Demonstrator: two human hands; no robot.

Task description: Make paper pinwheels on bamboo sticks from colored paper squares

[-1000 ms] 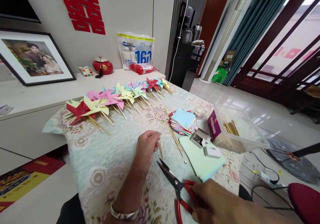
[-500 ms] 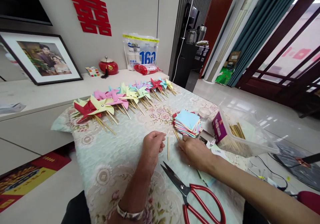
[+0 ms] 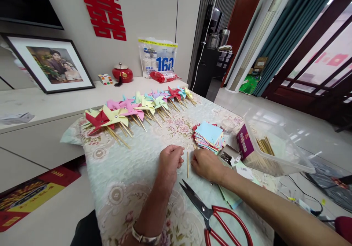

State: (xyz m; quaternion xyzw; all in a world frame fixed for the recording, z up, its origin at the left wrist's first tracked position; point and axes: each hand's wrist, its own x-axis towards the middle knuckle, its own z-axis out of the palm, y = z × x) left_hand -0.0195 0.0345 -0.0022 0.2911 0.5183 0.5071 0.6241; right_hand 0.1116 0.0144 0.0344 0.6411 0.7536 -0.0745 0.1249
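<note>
My left hand [image 3: 169,162] rests on the floral tablecloth, its thumb and fingers curled together; whatever they hold is hidden. My right hand [image 3: 206,165] is closed, knuckles up, its fingertips turned down out of sight. Between both hands a thin wooden stick [image 3: 187,164] lies on the cloth, apart from each. Another stick end [image 3: 195,146] pokes out just beyond my right hand. Behind that hand sits a stack of coloured paper squares [image 3: 209,133], light blue on top. Large scissors [image 3: 205,210] with red handles lie in front, blades parted and pointing toward my left hand.
Several paper pinwheels [image 3: 128,108] on sticks line the table's far edge. At right stand a small box of metal fasteners [image 3: 228,154] and a clear plastic bin [image 3: 286,168] of sticks. A round clear container [image 3: 227,125] is beside the paper stack.
My right hand has moved left, closer to the lone stick, and now covers most of the sticks beside the paper stack. The left hand stays curled. The view has shifted slightly.
</note>
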